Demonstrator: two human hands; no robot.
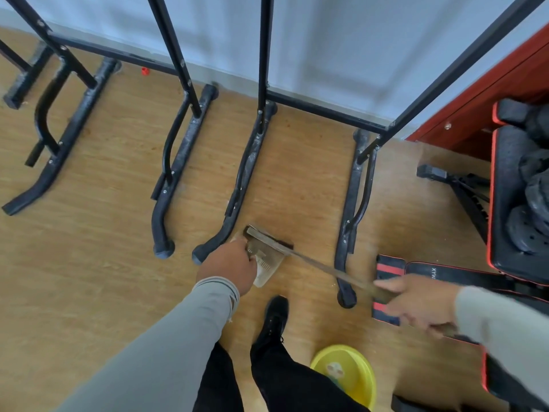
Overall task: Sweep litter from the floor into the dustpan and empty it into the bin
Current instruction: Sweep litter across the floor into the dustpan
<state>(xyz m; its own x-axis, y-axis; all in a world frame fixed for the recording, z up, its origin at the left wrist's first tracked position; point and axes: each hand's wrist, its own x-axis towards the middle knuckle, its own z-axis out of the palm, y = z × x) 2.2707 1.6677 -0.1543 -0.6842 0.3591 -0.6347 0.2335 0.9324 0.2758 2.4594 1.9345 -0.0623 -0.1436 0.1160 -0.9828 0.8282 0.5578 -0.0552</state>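
My left hand grips a pale, dusty dustpan that lies on the wooden floor between two black frame feet. My right hand holds the long wooden handle of a broom. The broom's dark head sits at the dustpan's far edge, touching it. A yellow bin stands on the floor by my right leg, with a crumpled scrap inside. Small crumbs lie near the foot of the black frame on the right. No other litter shows clearly.
Several black metal frame feet stretch from the wall toward me. A black and red exercise bench with weight plates fills the right side. A red cabinet stands at the far right. A small red object lies by the wall. My black shoe stands below the dustpan.
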